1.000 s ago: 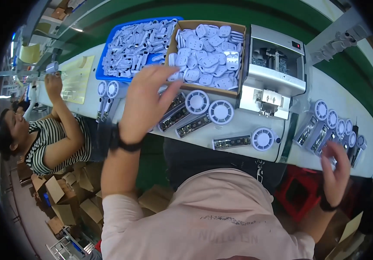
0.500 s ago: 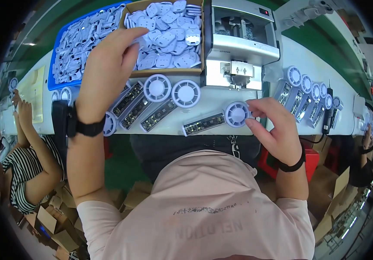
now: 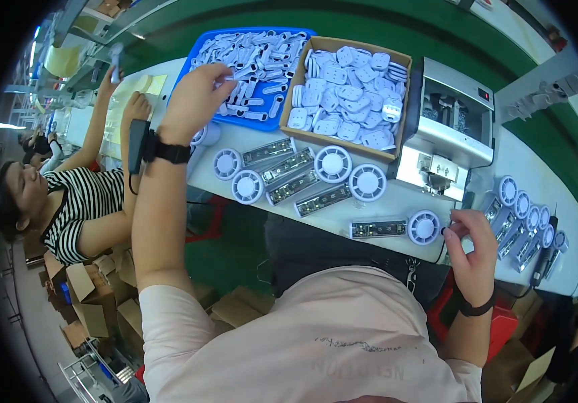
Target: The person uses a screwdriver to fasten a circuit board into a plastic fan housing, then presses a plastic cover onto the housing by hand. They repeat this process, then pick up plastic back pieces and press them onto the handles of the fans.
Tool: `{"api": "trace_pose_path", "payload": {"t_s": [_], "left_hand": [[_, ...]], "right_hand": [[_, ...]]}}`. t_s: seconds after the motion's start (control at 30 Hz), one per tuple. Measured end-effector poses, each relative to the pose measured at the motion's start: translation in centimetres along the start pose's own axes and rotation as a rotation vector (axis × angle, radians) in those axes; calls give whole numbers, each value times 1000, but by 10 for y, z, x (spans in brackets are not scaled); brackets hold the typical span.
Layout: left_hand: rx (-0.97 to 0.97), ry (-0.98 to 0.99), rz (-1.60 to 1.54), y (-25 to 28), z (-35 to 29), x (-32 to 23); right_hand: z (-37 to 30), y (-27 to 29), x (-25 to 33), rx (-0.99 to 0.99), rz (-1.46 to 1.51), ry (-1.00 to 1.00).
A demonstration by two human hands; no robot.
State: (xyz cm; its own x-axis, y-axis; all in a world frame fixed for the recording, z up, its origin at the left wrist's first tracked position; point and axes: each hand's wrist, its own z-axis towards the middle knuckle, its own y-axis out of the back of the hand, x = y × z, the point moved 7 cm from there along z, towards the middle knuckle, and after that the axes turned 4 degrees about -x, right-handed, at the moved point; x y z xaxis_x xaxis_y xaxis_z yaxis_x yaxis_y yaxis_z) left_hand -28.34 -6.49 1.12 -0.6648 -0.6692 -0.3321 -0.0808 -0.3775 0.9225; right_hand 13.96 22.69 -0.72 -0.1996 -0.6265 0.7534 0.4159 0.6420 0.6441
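Observation:
My left hand (image 3: 195, 104) is over the blue tray (image 3: 181, 74) of small white plastic clip-like parts (image 3: 255, 57). Its thumb and fingertips are drawn together; whatever is between them is too small to make out. On the right, my right hand (image 3: 475, 248) is closed in a pinch beside a device with a round, slotted white head (image 3: 424, 227). A small black piece (image 3: 445, 230) shows at those fingertips. The device's clear case (image 3: 377, 229), with a circuit board inside, lies flat along the table's front edge.
Several similar devices (image 3: 332, 164) lie left of centre, and more (image 3: 507, 191) stand in a row at right near a black corded tool (image 3: 544, 262). A carton (image 3: 349, 141) holds white rounded covers, beside a silver machine (image 3: 453, 121). A co-worker in stripes (image 3: 91, 208) sits at left.
The view has swung left. My left hand has gone from above the carton to the blue tray, its fingers closing. My right hand has drawn slightly away from the round head.

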Motion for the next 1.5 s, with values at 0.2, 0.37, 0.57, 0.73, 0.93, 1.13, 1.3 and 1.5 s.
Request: {"api": "trace_pose_path", "payload": {"t_s": [0.2, 0.37, 0.57, 0.73, 0.93, 1.13, 1.3, 1.5], "left_hand": [[106, 49, 307, -52, 14, 14], [-12, -148, 507, -73, 25, 12], [-201, -104, 96, -13, -5, -41], [-10, -707, -97, -17, -143, -222], [-100, -726, -435, -60, -179, -258], [-66, -724, -446, -76, -190, -253], [-19, -493, -436, -83, -177, -238], [-29, -446, -336, -101, -176, -231]], "right_hand": [[6, -6, 6, 9, 19, -30], [14, -11, 20, 15, 12, 46], [8, 3, 6, -8, 0, -5], [11, -18, 43, 132, 169, 150], [11, -41, 40, 294, 65, 391], [8, -55, 43, 330, -24, 481], [15, -66, 28, 203, -98, 549], [18, -63, 22, 230, 2, 516]]}}
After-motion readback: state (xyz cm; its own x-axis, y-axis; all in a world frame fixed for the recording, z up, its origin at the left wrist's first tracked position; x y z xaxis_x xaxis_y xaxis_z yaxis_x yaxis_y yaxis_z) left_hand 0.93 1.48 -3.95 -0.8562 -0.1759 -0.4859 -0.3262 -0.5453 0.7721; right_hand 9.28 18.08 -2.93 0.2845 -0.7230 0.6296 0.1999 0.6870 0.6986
